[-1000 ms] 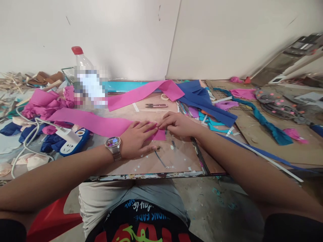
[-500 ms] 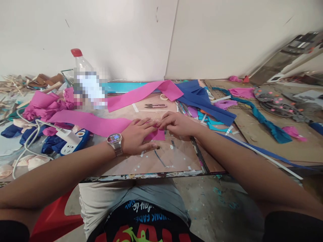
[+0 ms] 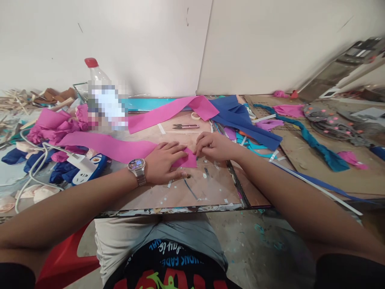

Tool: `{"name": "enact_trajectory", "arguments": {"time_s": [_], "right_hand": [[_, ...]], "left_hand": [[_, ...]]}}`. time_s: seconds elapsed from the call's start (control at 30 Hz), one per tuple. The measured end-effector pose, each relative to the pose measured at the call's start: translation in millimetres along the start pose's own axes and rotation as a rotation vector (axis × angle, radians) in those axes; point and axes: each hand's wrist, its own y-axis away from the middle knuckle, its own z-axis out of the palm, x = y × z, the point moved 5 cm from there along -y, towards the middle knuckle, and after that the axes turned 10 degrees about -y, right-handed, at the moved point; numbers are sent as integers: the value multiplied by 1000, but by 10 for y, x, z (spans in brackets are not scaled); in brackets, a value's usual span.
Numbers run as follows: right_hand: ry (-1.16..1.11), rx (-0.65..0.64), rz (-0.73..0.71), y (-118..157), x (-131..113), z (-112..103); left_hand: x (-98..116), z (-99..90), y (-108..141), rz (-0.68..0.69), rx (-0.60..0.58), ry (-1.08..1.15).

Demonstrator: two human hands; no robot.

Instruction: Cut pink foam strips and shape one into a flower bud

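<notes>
A pink fabric strip lies lengthwise on the brown work board. My left hand rests flat on its right-hand part, fingers spread and holding nothing, a watch on the wrist. At the strip's right end is my right hand, its fingers curled together and the fingertips down by the strip's edge. Whether anything is pinched in them is hidden. Behind the hands lie small thread snips and a ring of tape. A second pink strip stretches across the back.
Dark blue fabric overlaps the second strip's right end. On the left are bunched pink fabric, a blue-and-white power strip with a white cable, and a red-capped bottle. Cardboard with a teal twisted strip lies right.
My right hand has shifted slightly to the right, away from my left fingertips, uncovering the strip's right end. My left hand and the strip stay in place.
</notes>
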Motion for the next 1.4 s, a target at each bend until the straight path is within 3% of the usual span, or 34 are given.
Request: {"name": "enact_trajectory", "arguments": {"time_s": [0.2, 0.4, 0.73, 1.4], "right_hand": [[-9, -11, 1, 14, -52, -26], [-9, 78, -88, 2, -135, -4], [66, -88, -141, 13, -132, 108], [55, -103, -166, 11, -71, 116]], "left_hand": [[1, 23, 8, -3, -3, -3], [8, 24, 14, -6, -6, 14], [-3, 24, 22, 1, -28, 28], [-34, 94, 114, 77, -105, -16]]}}
